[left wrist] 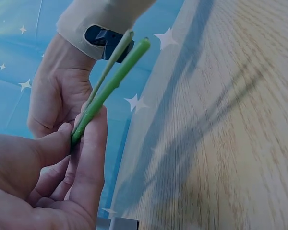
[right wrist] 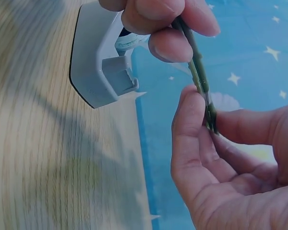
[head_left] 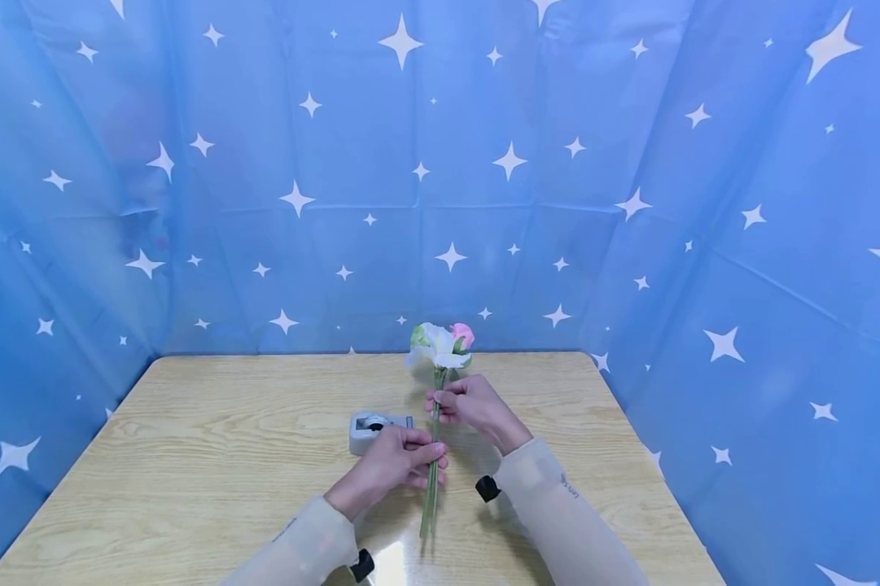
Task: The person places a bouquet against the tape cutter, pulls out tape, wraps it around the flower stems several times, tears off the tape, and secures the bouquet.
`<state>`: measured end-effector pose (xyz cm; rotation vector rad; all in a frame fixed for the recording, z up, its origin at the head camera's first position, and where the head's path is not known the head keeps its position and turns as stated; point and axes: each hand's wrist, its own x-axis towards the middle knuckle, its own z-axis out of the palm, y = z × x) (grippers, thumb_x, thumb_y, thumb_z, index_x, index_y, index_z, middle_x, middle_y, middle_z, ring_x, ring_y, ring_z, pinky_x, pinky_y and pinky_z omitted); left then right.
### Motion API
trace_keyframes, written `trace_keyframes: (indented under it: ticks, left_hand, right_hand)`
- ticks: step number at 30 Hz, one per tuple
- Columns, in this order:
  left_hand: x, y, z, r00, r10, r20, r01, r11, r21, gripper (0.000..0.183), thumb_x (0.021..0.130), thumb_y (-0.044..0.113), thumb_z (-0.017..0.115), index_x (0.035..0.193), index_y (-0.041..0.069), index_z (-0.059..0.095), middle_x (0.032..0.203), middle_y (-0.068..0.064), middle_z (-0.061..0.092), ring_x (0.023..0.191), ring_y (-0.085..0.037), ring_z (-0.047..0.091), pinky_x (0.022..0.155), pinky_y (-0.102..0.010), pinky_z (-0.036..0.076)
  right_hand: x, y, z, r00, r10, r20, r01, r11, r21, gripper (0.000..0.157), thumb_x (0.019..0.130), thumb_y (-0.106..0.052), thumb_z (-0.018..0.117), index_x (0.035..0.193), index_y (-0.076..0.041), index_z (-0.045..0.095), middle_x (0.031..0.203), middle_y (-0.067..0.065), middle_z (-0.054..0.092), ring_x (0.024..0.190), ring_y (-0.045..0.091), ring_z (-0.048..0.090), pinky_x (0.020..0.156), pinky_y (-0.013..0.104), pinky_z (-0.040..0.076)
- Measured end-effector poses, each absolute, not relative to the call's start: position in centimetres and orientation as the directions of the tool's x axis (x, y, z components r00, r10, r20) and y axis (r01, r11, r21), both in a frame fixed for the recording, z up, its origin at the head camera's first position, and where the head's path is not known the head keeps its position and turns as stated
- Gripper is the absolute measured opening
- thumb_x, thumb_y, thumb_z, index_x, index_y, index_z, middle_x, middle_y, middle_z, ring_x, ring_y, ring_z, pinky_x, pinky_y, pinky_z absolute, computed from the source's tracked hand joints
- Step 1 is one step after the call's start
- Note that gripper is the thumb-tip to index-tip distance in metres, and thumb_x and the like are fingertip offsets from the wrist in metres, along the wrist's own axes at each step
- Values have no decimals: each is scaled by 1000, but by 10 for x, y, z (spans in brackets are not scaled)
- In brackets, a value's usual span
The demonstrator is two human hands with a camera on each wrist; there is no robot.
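A small bunch of artificial flowers (head_left: 436,346), one white bloom and one pink bloom with some green beside them, is held upright over the table. Its green stems (left wrist: 108,88) run down through both hands. My left hand (head_left: 399,462) pinches them around the middle, thumb against fingers, and the lower ends stick out below. Higher up, just under the blooms, my right hand (head_left: 478,408) pinches the same stems between thumb and fingers. In the right wrist view a shiny pale band crosses the stems (right wrist: 197,57) near the right fingertips. A grey tape dispenser (head_left: 364,431) stands behind the left hand.
The wood-grain table (head_left: 227,456) reaches back to a blue curtain (head_left: 381,163) with white stars, which also lines both sides. Dark wrist straps (head_left: 488,488) sit at the sleeve cuffs. The dispenser's cutting end (right wrist: 122,76) points toward the stems.
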<state>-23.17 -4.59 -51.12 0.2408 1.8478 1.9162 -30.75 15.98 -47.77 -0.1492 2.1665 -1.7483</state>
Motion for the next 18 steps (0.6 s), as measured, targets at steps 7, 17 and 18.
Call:
trace_keyframes:
  ticks: [7,17,18]
  left_hand:
    - [-229,-43,-509,-895,414,-168,-168,37,985,32,114,15,77,130,-13,77,114,-28,87,93,-30,91,80,-33,76]
    - [-226,-41,-507,-912,383,-150,-135,65,989,29,115,13,75,127,-13,77,103,-18,88,88,-26,90,78,-33,76]
    - [-226,-41,-506,-913,381,-147,-131,68,989,29,115,13,75,127,-13,77,103,-19,88,88,-26,90,78,-34,76]
  right_hand:
    - [-309,162,-479,-928,-303,-215,155,209,-965,35,119,-9,65,142,16,73,130,24,85,99,14,83,97,31,74]
    - [-309,163,-479,-934,-301,-195,138,203,-969,33,120,-14,67,136,12,77,123,27,87,90,12,81,90,28,74]
    - [-308,163,-479,-936,-295,-190,132,206,-970,32,120,-15,67,135,12,78,124,29,86,91,13,82,91,30,75]
